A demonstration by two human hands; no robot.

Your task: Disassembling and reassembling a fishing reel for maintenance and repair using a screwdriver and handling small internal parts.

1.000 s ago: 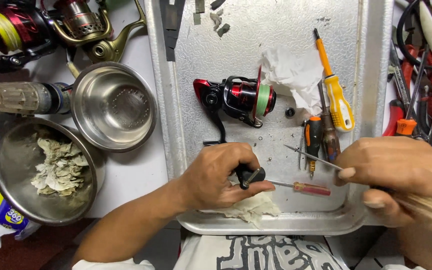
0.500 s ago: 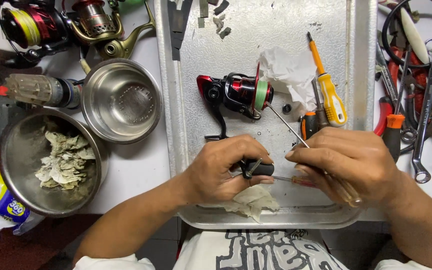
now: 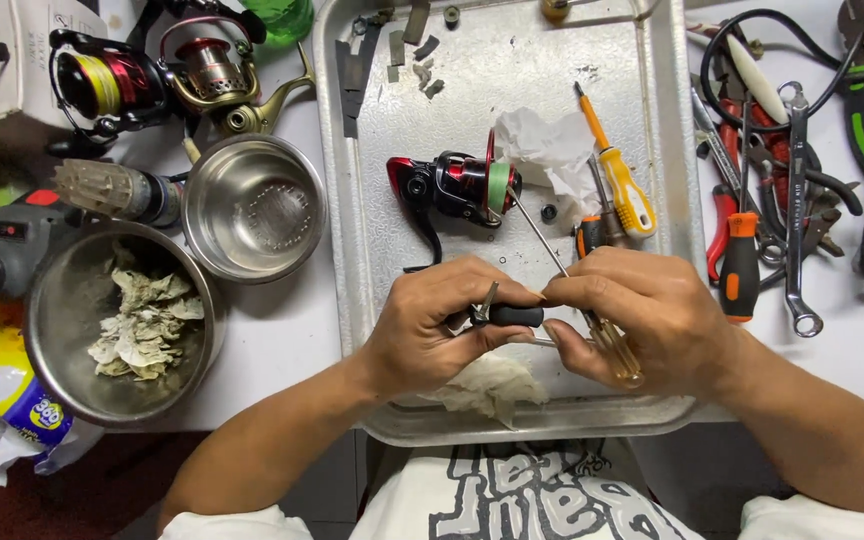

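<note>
— Where's the part?
— Over the metal tray (image 3: 652,180), at six o'clock. My left hand (image 3: 432,325) pinches the black handle piece (image 3: 512,316) steady; my right hand (image 3: 652,320) closes around a screwdriver (image 3: 612,345).
</note>
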